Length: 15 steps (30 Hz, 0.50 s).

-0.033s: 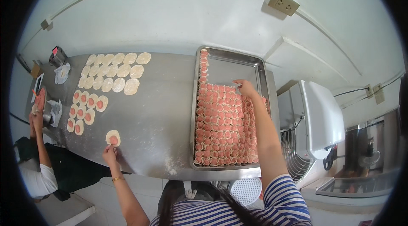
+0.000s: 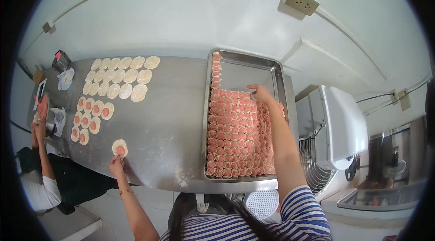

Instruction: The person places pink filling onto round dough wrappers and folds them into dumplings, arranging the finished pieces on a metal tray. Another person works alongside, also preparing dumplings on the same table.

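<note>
At the front left of the steel table, my left hand (image 2: 117, 165) pinches the near edge of a round dough wrapper (image 2: 119, 143) topped with a pink meat lump. Over on the right, my right hand (image 2: 261, 94) reaches across a metal tray (image 2: 247, 68), its index finger stretched out and nothing visible in it. That hand hovers at or touches the far edge of packed open-topped dumplings (image 2: 231, 136); whether it makes contact, I cannot tell. A single column of dumplings (image 2: 216, 71) runs along the tray's far left side.
Plain dough wrappers (image 2: 113, 90) lie in rows at the back left, with several meat-topped wrappers (image 2: 86, 120) in front. At the far left another person's hands (image 2: 37, 127) work beside a metal bowl (image 2: 49, 123). Right of the table stands a white machine (image 2: 335, 127).
</note>
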Tool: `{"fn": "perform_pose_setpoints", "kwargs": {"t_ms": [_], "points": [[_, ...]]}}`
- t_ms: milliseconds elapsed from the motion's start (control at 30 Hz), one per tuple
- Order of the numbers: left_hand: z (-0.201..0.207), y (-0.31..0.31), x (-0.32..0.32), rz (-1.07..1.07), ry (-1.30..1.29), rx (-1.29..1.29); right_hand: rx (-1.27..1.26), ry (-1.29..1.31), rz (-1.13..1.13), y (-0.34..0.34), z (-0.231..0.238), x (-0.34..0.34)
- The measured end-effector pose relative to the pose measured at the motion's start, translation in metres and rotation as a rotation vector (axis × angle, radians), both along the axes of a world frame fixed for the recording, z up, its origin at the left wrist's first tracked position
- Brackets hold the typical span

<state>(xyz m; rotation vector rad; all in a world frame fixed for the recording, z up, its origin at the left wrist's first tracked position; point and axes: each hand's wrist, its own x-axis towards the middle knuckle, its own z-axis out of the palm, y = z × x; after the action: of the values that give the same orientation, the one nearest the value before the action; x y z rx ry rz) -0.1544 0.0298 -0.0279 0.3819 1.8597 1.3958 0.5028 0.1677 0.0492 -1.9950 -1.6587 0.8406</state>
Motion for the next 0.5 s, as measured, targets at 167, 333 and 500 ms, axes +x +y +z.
{"fn": "perform_pose_setpoints", "kwargs": {"t_ms": [167, 333, 500], "points": [[-0.003, -0.004, 0.007, 0.033, 0.04, -0.025, -0.068, 0.032, 0.192, 0.021, -0.025, 0.017], [-0.004, -0.003, 0.006, 0.013, 0.102, -0.034, -0.013, 0.079, 0.275, 0.027, -0.028, 0.028], [-0.011, -0.002, 0.009, 0.036, 0.11, -0.011, 0.014, 0.118, 0.198, 0.024, -0.022, 0.038]]}}
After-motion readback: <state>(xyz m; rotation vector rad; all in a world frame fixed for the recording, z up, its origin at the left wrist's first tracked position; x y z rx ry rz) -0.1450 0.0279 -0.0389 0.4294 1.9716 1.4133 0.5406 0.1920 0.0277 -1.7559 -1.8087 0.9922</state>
